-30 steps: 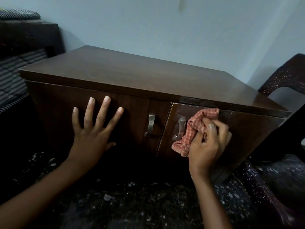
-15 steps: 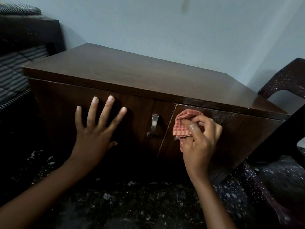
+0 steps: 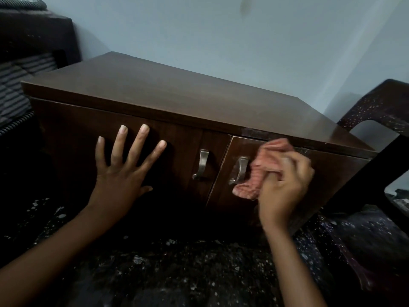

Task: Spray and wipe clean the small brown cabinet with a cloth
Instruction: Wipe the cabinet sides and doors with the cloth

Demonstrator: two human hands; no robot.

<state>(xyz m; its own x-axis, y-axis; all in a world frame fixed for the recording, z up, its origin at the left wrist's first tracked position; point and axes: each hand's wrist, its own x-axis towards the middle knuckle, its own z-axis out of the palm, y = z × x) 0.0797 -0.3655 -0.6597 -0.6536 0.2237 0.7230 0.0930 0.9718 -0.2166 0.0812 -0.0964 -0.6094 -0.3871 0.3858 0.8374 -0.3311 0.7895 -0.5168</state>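
Observation:
The small brown cabinet (image 3: 168, 96) fills the middle of the view, with two front doors and a metal handle on each. My left hand (image 3: 120, 167) lies flat on the left door, fingers spread. My right hand (image 3: 285, 185) grips a bunched red checked cloth (image 3: 263, 167) and presses it against the upper part of the right door, just right of that door's handle (image 3: 240, 169). The left door's handle (image 3: 202, 163) is uncovered. Motion blurs the cloth and the right hand. No spray bottle is in view.
A dark speckled plastic chair (image 3: 376, 111) stands close against the cabinet's right side. Dark furniture with striped fabric (image 3: 15, 80) sits at the far left. The floor (image 3: 177, 262) is dark and speckled. A pale wall (image 3: 243, 41) rises behind the cabinet.
My right hand has slid the cloth rightward along the right door, uncovering that door's handle after covering it half a second ago. My left hand has stayed flat on the left door.

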